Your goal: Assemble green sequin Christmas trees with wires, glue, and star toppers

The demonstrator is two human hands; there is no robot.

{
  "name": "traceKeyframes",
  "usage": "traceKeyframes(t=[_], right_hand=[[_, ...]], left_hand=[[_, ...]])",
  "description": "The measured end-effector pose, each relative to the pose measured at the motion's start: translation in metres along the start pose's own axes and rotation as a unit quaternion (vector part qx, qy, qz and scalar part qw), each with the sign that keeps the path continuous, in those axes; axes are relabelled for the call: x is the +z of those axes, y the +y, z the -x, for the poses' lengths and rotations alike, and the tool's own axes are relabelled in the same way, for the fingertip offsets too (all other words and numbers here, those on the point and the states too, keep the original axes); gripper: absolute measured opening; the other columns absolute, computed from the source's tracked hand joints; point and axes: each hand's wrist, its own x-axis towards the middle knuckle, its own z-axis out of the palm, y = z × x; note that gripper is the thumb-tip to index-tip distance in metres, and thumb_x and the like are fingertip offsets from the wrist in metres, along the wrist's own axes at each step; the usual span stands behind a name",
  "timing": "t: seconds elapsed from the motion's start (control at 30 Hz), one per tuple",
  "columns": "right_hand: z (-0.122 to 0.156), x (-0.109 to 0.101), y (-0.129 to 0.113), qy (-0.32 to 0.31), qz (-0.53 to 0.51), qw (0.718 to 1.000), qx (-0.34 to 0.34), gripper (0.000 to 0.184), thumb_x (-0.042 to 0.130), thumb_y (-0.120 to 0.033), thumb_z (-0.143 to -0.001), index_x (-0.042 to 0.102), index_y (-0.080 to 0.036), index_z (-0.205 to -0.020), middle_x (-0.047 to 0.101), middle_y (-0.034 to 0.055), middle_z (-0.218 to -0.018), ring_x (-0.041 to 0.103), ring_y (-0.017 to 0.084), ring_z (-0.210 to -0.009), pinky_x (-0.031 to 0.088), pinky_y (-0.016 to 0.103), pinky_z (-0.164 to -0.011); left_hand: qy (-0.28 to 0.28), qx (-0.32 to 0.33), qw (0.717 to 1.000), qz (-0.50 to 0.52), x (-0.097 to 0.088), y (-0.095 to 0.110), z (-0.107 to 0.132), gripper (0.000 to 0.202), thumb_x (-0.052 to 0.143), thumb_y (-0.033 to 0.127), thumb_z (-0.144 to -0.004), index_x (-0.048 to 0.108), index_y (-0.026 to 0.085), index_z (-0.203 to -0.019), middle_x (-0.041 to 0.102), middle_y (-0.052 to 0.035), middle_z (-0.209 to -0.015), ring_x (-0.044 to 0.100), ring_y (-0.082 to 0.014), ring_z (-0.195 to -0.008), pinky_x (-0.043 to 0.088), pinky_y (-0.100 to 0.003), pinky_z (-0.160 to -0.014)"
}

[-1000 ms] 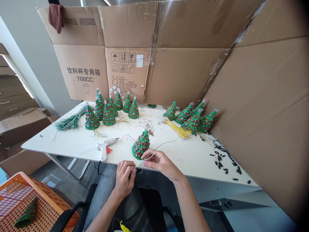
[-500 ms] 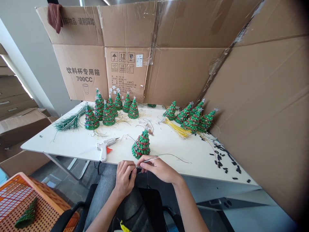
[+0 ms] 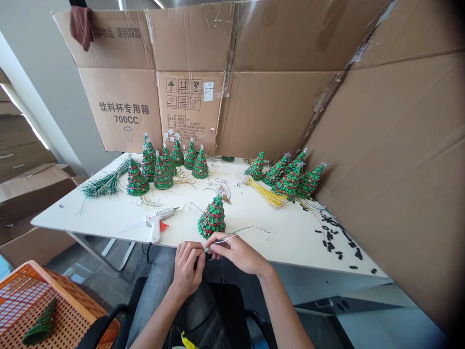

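Just off the table's front edge, my left hand (image 3: 189, 264) and my right hand (image 3: 232, 252) meet with fingertips pinched together. Between them runs a thin wire (image 3: 250, 228), whose dark and pale strands trail off to the right over the table. Both hands are closed on it; a dark bit shows under the fingers, mostly hidden. Right behind my hands a small green Christmas tree (image 3: 211, 217) with red garland and a star top stands upright. Left of it lies a white hot glue gun (image 3: 157, 224) with an orange trigger.
Several decorated trees (image 3: 163, 169) stand at the back left beside a bundle of green wires (image 3: 109, 180). More trees (image 3: 288, 179) lean at the right near yellow wires (image 3: 267, 193) and scattered black pieces (image 3: 330, 237). Cardboard walls (image 3: 276, 111) enclose the table. An orange basket (image 3: 65, 291) holds another tree.
The trailing wire end has drawn slightly to the left, toward my hands. Both hands keep nearly the same place and grip.
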Motion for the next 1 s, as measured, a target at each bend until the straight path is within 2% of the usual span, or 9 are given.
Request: traceKeyframes(t=[0.3, 0.57, 1.0], right_hand=[[-0.003, 0.005, 0.000, 0.018, -0.006, 1.000, -0.003, 0.028, 0.081, -0.046, -0.094, 0.078, -0.021, -0.106, 0.076, 0.0027, -0.093, 0.071, 0.020, -0.086, 0.057, 0.037, -0.088], [-0.007, 0.011, 0.002, 0.035, 0.012, 0.999, -0.022, 0.018, 0.080, -0.030, -0.089, 0.081, -0.022, -0.105, 0.077, 0.0024, -0.095, 0.070, 0.021, -0.090, 0.056, 0.037, -0.090], [-0.009, 0.014, 0.002, 0.048, 0.016, 0.998, -0.029, 0.012, 0.078, -0.030, -0.088, 0.079, -0.022, -0.097, 0.077, 0.0016, -0.090, 0.072, 0.021, -0.087, 0.057, 0.035, -0.087]], left_hand=[[-0.003, 0.001, 1.000, 0.003, 0.001, 0.000, 0.000, 0.015, 0.057, 0.010, -0.108, 0.063, 0.023, -0.104, 0.074, -0.0046, -0.103, 0.065, -0.0216, -0.094, 0.045, -0.038, -0.086], [-0.005, 0.002, 1.000, 0.010, 0.001, -0.001, 0.003, 0.015, 0.056, 0.010, -0.109, 0.062, 0.022, -0.104, 0.073, -0.0047, -0.105, 0.063, -0.0213, -0.097, 0.044, -0.038, -0.088], [-0.014, -0.001, 1.000, 0.009, -0.001, 0.000, 0.002, 0.014, 0.053, 0.014, -0.109, 0.063, 0.023, -0.106, 0.073, -0.0064, -0.105, 0.064, -0.0239, -0.097, 0.045, -0.040, -0.087]])
